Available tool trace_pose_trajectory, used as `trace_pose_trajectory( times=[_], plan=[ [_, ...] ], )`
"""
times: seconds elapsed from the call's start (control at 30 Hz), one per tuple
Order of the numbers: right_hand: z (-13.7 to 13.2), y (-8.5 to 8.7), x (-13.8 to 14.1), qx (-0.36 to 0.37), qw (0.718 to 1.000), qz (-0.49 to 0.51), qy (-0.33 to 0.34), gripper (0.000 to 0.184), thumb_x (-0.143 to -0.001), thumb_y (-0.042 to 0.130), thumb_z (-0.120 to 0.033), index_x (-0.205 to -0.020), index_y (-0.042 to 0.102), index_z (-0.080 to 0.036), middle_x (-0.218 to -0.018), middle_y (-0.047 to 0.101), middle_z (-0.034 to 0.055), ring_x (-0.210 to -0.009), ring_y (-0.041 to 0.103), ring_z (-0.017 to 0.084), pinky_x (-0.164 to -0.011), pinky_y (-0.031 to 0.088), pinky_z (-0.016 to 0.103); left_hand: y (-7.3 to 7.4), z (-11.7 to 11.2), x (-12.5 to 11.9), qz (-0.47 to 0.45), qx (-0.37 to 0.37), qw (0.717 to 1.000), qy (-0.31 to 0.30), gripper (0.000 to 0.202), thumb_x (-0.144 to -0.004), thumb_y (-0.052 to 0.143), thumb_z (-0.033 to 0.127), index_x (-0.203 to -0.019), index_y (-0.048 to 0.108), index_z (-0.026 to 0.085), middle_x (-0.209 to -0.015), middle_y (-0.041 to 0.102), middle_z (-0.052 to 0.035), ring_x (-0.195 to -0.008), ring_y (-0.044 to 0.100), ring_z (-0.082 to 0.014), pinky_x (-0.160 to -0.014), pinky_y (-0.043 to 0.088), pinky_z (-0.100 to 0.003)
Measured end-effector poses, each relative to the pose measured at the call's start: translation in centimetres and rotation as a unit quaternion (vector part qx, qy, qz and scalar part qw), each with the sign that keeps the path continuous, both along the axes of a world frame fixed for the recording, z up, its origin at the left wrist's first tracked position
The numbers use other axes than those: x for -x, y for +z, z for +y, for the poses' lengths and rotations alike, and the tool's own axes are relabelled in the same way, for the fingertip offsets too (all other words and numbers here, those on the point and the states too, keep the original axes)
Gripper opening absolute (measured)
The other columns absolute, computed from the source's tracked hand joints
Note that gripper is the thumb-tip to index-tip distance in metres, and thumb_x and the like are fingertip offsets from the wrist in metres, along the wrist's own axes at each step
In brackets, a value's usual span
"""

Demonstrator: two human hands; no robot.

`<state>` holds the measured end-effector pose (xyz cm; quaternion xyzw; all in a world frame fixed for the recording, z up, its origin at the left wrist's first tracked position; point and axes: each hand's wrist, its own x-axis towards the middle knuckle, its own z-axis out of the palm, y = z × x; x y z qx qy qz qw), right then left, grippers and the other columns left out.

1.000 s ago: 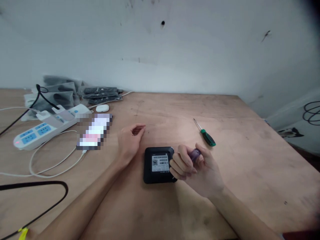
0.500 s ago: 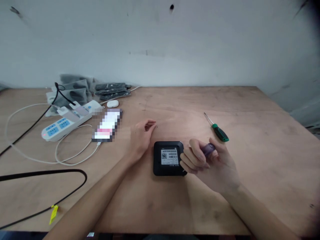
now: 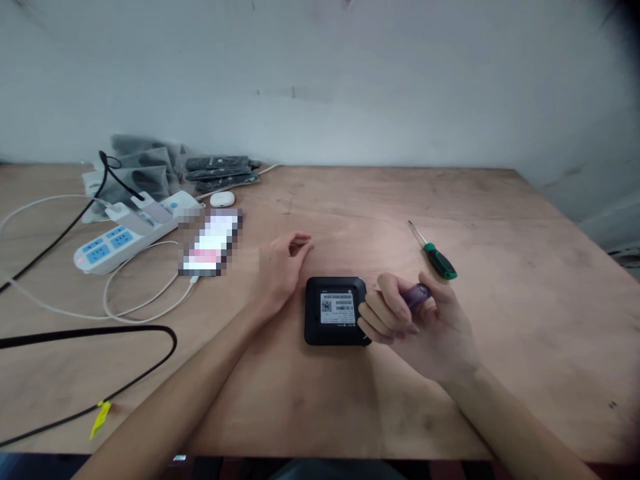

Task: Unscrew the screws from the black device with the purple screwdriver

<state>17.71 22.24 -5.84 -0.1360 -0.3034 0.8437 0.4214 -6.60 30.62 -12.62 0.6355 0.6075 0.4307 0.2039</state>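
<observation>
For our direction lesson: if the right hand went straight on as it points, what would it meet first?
Probably the black box, partly covered by the right hand here; depth is unclear, so the hand may pass above.

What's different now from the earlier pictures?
Only the camera's view visibly shifted; nothing was taken or let go. The right hand still grips the translucent purple handle beside the flat, black, square box. The left hand and green-and-black-handled screwdriver stayed put.
</observation>
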Motion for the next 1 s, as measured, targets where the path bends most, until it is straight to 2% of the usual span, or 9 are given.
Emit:
trace_pose_trajectory(
  times=[0.57, 0.77, 1.0],
  plan=[
    [0.03, 0.17, 0.03, 0.0, 1.0, -0.004, 0.003, 0.049, -0.108, 0.056, -0.056, -0.074, 0.061, -0.021, -0.059, 0.032, -0.0047, -0.055, 0.027, 0.015, -0.058, 0.027, 0.032, -0.11, -0.03, -0.12, 0.012, -0.005, 1.0, 0.0, 0.014, -0.102, 0.077, 0.026, -0.115, 0.081, 0.024, -0.111, 0.086, -0.0048, -0.099, 0.082, -0.023, -0.093, 0.065, -0.039],
    [0.06, 0.06, 0.01, -0.008, 1.0, -0.007, 0.006, 0.05, -0.108, 0.056, -0.058, -0.074, 0.061, -0.021, -0.06, 0.033, -0.0045, -0.055, 0.027, 0.015, -0.058, 0.028, 0.033, 0.23, -0.11, -0.21, 0.023, -0.001, 1.0, 0.004, 0.015, -0.101, 0.077, 0.025, -0.116, 0.081, 0.023, -0.11, 0.086, -0.0056, -0.099, 0.082, -0.0244, -0.094, 0.065, -0.041],
    [0.05, -0.04, -0.07, -0.002, 1.0, -0.005, 0.005, 0.05, -0.109, 0.053, -0.056, -0.075, 0.061, -0.021, -0.06, 0.033, -0.0043, -0.056, 0.027, 0.015, -0.059, 0.028, 0.033, 0.76, -0.26, -0.52, 0.023, -0.005, 1.0, 0.005, 0.016, -0.103, 0.073, 0.022, -0.118, 0.081, 0.022, -0.11, 0.086, -0.0049, -0.097, 0.082, -0.0226, -0.093, 0.065, -0.037]
  ],
)
